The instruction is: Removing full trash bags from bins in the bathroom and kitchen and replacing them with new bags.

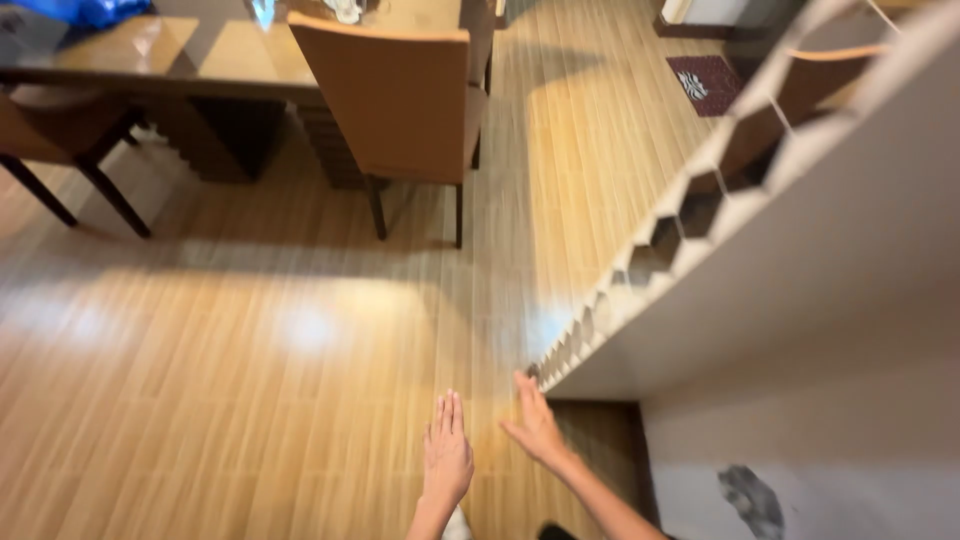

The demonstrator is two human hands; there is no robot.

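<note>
My left hand [446,455] is held flat over the wooden floor [250,380], fingers straight and close together, holding nothing. My right hand [537,425] is also empty, fingers extended, its tips close to the near end of a white shelf unit [760,260] with hexagonal cut-outs along its edge. Whether the fingertips touch the shelf is not clear.
A brown chair [400,95] stands at a glossy wooden table [150,55] at the top left, with another chair [60,130] at the far left. A blue item [85,10] lies on the table. A small dark patterned mat [705,80] lies at the top right.
</note>
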